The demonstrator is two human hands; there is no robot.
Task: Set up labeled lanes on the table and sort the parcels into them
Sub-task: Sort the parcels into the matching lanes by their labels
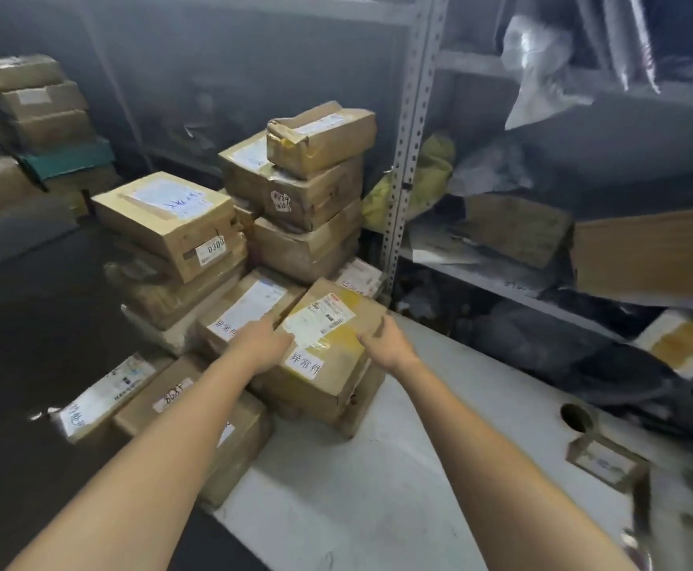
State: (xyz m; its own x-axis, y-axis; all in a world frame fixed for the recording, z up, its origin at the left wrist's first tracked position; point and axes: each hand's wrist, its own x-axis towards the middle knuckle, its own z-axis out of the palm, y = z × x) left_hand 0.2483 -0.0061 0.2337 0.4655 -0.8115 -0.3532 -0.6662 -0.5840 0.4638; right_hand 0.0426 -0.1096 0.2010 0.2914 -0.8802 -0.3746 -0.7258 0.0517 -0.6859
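Observation:
A brown cardboard parcel (328, 356) with a white shipping label, yellow tape and a handwritten tag lies on top of another box at the far edge of the white table (378, 488). My left hand (262, 344) holds its left side, fingers over the top edge. My right hand (382, 340) grips its right edge. Around it stand more brown parcels: a labelled one (246, 311) just left, two low ones (106, 397) (196, 410) near my left forearm, and taller stacks (172, 224) (307, 191) behind.
A grey metal shelf rack (410, 158) filled with boxes and bags stands on the right. A small clear-taped box (604, 463) sits on the table's right side near a round hole (575, 418). More boxes (40, 129) are piled at the far left. Dark floor lies on the left.

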